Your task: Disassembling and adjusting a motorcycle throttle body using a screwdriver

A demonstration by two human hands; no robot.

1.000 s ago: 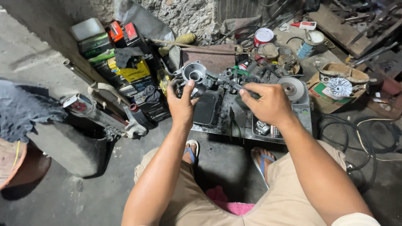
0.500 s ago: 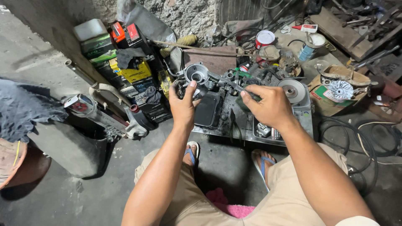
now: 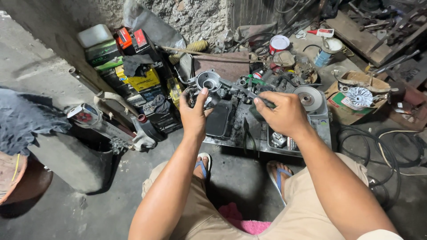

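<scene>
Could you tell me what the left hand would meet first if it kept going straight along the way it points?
The left hand already grips the grey metal part; beyond it probably lies the rusty box, though depth is unclear.

stacked batteries (image 3: 133, 75) stand left of the tray (image 3: 322, 129); cardboard box (image 3: 351, 100) right.

Grimy metal tray (image 3: 320, 133) on concrete floor (image 3: 53, 213) carries a grey disc (image 3: 308, 98) and small parts (image 3: 280, 140)
</scene>
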